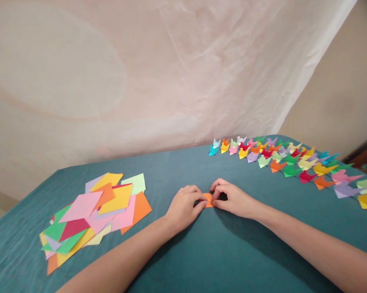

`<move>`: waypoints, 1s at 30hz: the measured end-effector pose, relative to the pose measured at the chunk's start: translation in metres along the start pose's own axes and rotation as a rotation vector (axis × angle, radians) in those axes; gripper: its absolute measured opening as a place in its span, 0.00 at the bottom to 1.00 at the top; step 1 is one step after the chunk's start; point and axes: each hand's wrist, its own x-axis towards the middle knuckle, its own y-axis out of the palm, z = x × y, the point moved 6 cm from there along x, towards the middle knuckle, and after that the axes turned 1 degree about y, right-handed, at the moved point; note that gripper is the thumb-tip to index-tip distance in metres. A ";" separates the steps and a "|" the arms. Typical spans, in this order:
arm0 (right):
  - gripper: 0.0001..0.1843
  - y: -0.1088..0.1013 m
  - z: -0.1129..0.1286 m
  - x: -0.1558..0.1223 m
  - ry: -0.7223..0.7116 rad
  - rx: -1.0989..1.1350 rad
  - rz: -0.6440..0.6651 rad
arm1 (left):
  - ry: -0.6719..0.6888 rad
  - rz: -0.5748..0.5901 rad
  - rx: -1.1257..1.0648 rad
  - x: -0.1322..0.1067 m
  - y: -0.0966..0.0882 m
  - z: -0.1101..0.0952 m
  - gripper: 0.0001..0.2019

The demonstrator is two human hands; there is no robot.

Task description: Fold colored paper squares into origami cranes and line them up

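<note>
Left hand (185,205), right hand (234,198), forearms (119,256); all bare

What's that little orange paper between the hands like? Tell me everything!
The orange paper is small, bright and looks folded, though the hands partly hide its shape. It is on or just above the blue-green cloth, pinched at its left side by the left hand and at its right by the right hand.

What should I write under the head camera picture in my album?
Left hand and right hand hold an orange paper, loose sheets at left, paper birds at right.
</note>
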 end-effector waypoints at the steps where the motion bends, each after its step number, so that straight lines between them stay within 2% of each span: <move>1: 0.05 0.000 0.000 0.000 0.000 0.000 0.003 | -0.027 -0.017 -0.047 0.003 0.000 0.004 0.07; 6: 0.04 0.000 -0.001 0.002 0.002 -0.009 0.012 | -0.109 -0.032 -0.166 0.012 0.001 0.015 0.04; 14: 0.05 -0.001 0.001 0.004 0.003 -0.030 0.033 | -0.050 0.119 -0.180 0.020 0.003 0.012 0.05; 30: 0.04 -0.002 0.001 0.005 0.002 -0.005 0.101 | -0.019 0.052 -0.073 0.015 0.005 0.008 0.03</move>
